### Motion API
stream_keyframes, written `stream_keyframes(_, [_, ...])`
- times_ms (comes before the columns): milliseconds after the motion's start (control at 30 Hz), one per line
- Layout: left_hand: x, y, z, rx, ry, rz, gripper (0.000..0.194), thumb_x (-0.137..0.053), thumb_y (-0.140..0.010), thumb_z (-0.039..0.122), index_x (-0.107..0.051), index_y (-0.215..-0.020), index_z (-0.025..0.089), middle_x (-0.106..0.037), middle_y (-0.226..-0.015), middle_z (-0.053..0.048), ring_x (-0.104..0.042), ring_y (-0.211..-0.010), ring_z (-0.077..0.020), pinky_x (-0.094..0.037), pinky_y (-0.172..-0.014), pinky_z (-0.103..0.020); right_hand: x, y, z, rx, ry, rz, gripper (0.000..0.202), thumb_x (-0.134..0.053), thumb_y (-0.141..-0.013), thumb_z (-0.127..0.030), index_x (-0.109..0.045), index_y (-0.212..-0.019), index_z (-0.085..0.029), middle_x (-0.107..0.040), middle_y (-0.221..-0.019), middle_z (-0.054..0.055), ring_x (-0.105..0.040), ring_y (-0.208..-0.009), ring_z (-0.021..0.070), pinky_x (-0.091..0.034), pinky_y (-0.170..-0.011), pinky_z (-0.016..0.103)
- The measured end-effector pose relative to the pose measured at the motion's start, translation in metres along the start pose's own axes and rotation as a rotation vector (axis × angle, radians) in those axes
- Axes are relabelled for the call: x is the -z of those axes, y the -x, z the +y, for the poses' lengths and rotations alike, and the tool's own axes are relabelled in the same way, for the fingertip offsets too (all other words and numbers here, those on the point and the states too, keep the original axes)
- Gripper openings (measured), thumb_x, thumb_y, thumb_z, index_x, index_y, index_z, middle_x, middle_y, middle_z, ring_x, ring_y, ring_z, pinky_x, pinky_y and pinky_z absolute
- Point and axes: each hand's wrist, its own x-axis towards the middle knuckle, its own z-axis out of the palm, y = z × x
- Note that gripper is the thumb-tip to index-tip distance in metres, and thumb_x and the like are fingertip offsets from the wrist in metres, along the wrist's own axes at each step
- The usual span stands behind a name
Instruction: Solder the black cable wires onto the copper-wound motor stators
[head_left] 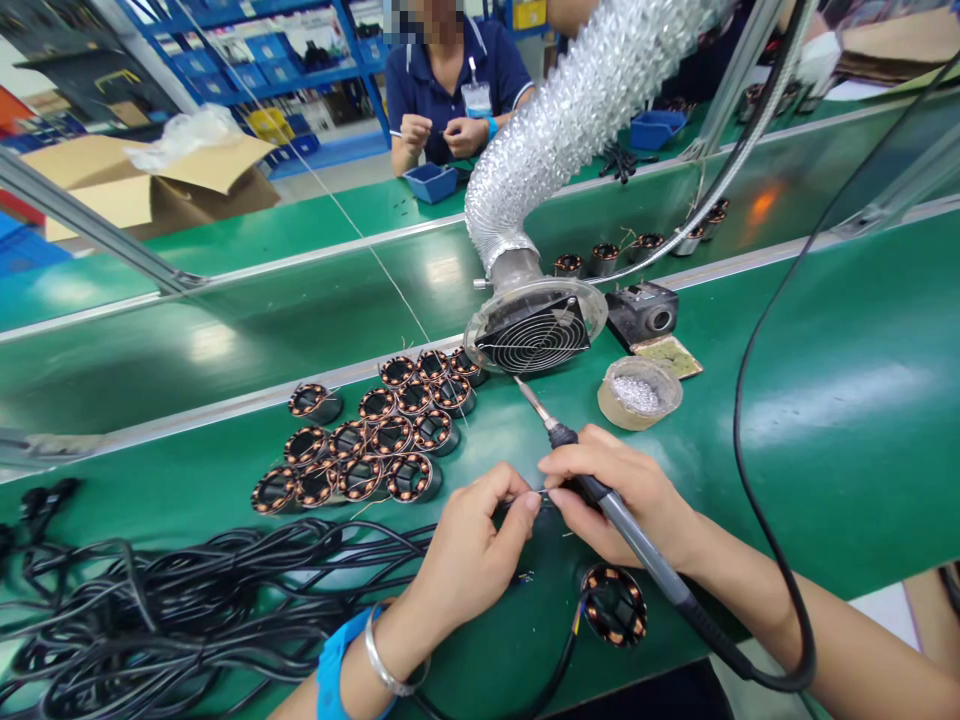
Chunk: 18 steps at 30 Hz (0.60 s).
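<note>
While our left hand (480, 540) pinches a thin wire (546, 491) above the surface (840, 400), our right hand (637, 485) closes around one soldering iron (646, 548), its fingertips meeting the wire. We judge the step to be wire handling; the next move calls for steady fingers and the iron's tip clear of skin. We count fifteen clustered wound stators (391, 436), another nearer us (615, 606), and one tub (630, 408); the tangled black cables (150, 600) defy counting.

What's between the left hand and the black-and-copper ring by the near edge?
Tiny coloured scraps on the green tabletop, then thin coloured wires; head view.
</note>
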Motion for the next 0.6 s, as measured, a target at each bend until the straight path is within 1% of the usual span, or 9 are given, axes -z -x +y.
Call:
stream_keyframes(67, [-0.001,-0.002,-0.003,0.066,0.163,-0.061,0.028,-0.05,-0.094,0.041,-0.052,-0.077,0.02,-0.058,-0.059,0.003,-0.048,-0.055,-0.012,-0.035,-0.055,-0.023,-0.002,-0.001,0.0,0.036,0.006,0.007,0.032,-0.057,-0.084,-0.002,-0.057,-0.112,-0.017,-0.065,-0.077,0.0,-0.052,-0.068,0.0133,-0.046,-0.066,0.028])
stream_keyframes(133, [-0.003,-0.006,-0.006,0.161,0.369,-0.154,0.029,-0.051,-0.092,0.045,-0.052,-0.078,0.02,-0.051,-0.049,0.006,-0.038,-0.043,-0.0096,-0.028,-0.046,-0.021,-0.005,-0.001,0.0,0.049,0.006,0.052,0.029,-0.058,-0.085,-0.002,-0.058,-0.109,-0.018,-0.065,-0.077,0.0,-0.051,-0.066,0.0131,-0.045,-0.064,0.027])
stream_keyframes(200, [-0.005,-0.008,-0.01,0.228,0.538,-0.199,0.03,-0.054,-0.089,0.047,-0.052,-0.078,0.019,-0.042,-0.043,0.01,-0.027,-0.038,-0.0074,-0.02,-0.042,-0.021,-0.008,0.0,0.001,0.046,0.003,0.097,0.028,-0.059,-0.084,-0.002,-0.059,-0.106,-0.019,-0.065,-0.077,0.0,-0.051,-0.066,0.0132,-0.045,-0.062,0.026])
stream_keyframes(233, [-0.006,-0.009,-0.011,0.245,0.589,-0.183,0.029,-0.056,-0.087,0.046,-0.052,-0.076,0.019,-0.038,-0.042,0.011,-0.023,-0.038,-0.0068,-0.017,-0.041,-0.021,-0.008,0.0,0.001,0.048,0.006,0.108,0.027,-0.06,-0.084,-0.002,-0.06,-0.105,-0.019,-0.065,-0.076,0.0,-0.051,-0.066,0.0134,-0.045,-0.062,0.026])
stream_keyframes(300, [-0.009,-0.01,-0.012,0.256,0.628,-0.09,0.027,-0.059,-0.083,0.043,-0.051,-0.072,0.019,-0.032,-0.042,0.012,-0.02,-0.04,-0.0062,-0.015,-0.041,-0.02,-0.007,0.001,0.001,0.036,0.026,0.106,0.026,-0.061,-0.084,-0.003,-0.061,-0.104,-0.019,-0.066,-0.076,0.0,-0.053,-0.067,0.0139,-0.047,-0.062,0.027])
stream_keyframes(400, [-0.012,-0.009,-0.012,0.279,0.585,0.032,0.025,-0.059,-0.08,0.04,-0.05,-0.069,0.019,-0.03,-0.045,0.012,-0.019,-0.041,-0.0064,-0.015,-0.04,-0.02,0.002,0.006,-0.002,-0.043,0.057,0.127,0.028,-0.061,-0.085,-0.004,-0.062,-0.108,-0.021,-0.071,-0.083,0.002,-0.055,-0.069,0.0145,-0.049,-0.062,0.028])
stream_keyframes(467, [-0.014,-0.008,-0.011,0.279,0.531,0.06,0.024,-0.059,-0.079,0.039,-0.05,-0.068,0.019,-0.031,-0.046,0.011,-0.021,-0.042,-0.0065,-0.016,-0.04,-0.02,0.009,0.011,-0.007,-0.099,0.051,0.155,0.037,-0.058,-0.087,-0.003,-0.061,-0.117,-0.023,-0.072,-0.086,0.002,-0.058,-0.07,0.0146,-0.05,-0.061,0.027])
stream_keyframes(533, [-0.015,-0.007,-0.01,0.264,0.488,0.067,0.023,-0.058,-0.079,0.038,-0.05,-0.067,0.019,-0.032,-0.048,0.011,-0.023,-0.043,-0.0066,-0.017,-0.041,-0.02,0.015,0.016,-0.012,-0.116,0.036,0.187,0.045,-0.057,-0.087,-0.004,-0.058,-0.128,-0.024,-0.072,-0.085,0.002,-0.06,-0.07,0.0155,-0.051,-0.061,0.028])
stream_keyframes(600, [-0.017,-0.006,-0.009,0.242,0.46,0.078,0.023,-0.056,-0.08,0.037,-0.051,-0.067,0.019,-0.032,-0.049,0.011,-0.023,-0.043,-0.0066,-0.018,-0.042,-0.02,0.019,0.021,-0.018,-0.111,0.029,0.223,0.046,-0.057,-0.086,-0.008,-0.059,-0.13,-0.024,-0.07,-0.085,0.003,-0.061,-0.07,0.017,-0.051,-0.06,0.03])
